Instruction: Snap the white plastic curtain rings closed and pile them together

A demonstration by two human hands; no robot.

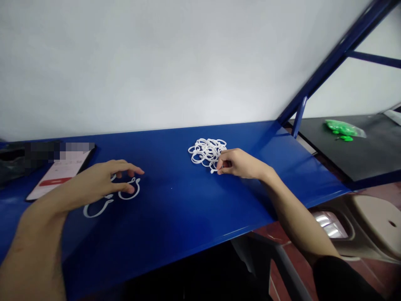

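Note:
A pile of white plastic shower curtain rings (pixel 203 151) lies on the blue table (pixel 188 209), toward its back. At the pile's near right edge my right hand (pixel 239 163) pinches one ring (pixel 213 170) between thumb and fingers; part of that ring is hidden. My left hand (pixel 97 179) hovers over the left side of the table, thumb and fingers apart, holding nothing. Beneath and beside its fingers lie an open-ended ring (pixel 129 197) and, closer to me, another ring (pixel 94 215). Fingers partly cover the white pieces there.
Behind my left hand a phone-like device (pixel 59 171) with a lit screen lies by a dark bag (pixel 15 161). A white wall backs the table. At right are a blue metal frame (pixel 326 62), a black surface with a bag of green pieces (pixel 343 128), and a beige stool (pixel 376 221).

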